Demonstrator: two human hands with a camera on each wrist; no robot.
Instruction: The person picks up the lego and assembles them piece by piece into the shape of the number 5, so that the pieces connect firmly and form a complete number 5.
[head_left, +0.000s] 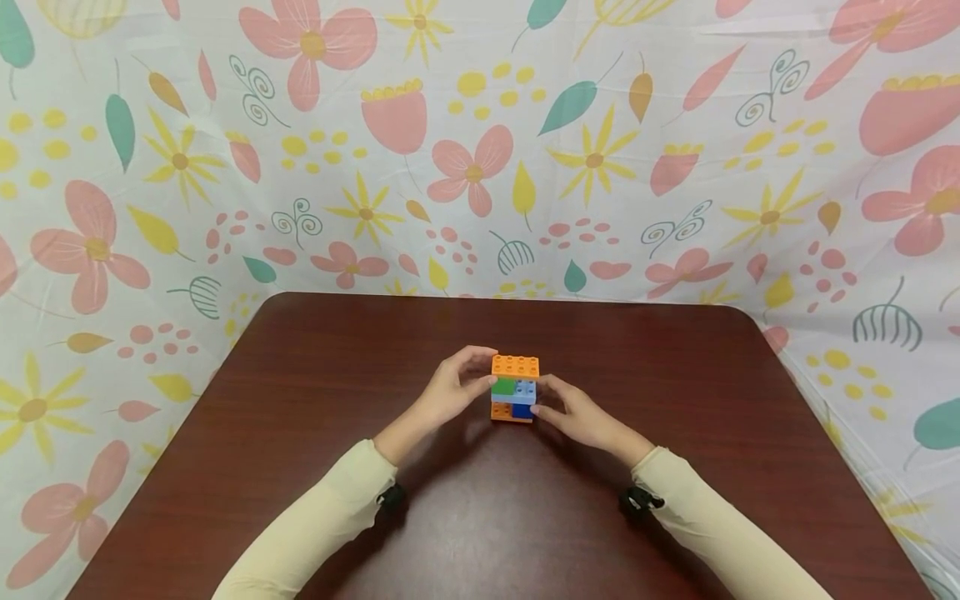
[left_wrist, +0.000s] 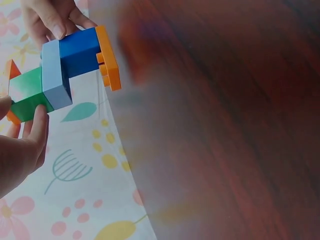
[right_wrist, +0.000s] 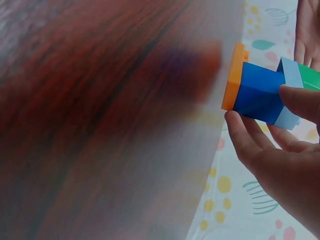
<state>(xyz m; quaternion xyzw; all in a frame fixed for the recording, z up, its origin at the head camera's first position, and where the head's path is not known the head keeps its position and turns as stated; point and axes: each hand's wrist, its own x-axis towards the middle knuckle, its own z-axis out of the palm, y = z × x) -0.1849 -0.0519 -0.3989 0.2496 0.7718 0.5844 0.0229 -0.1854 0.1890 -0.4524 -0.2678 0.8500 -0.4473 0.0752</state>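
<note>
A stack of toy building bricks [head_left: 514, 390] stands upright between the two hands near the middle of the table. Its orange base plate [right_wrist: 233, 80] carries a dark blue brick [right_wrist: 260, 92] on the right side. Over that lies a light blue plate [left_wrist: 56, 75], then a green brick [left_wrist: 32, 90] on the left, with an orange plate [head_left: 515, 366] on top. My left hand [head_left: 450, 390] pinches the upper part around the green brick. With thumb and fingers, my right hand [head_left: 581, 414] grips the dark blue brick. A narrow gap shows between the base and its reflection in the right wrist view.
The dark brown table [head_left: 480, 517] has a glossy top that mirrors the bricks. Behind its far edge hangs a white cloth [head_left: 420, 250] printed with flowers and leaves. Dark straps [head_left: 641, 500] sit at both sleeve cuffs.
</note>
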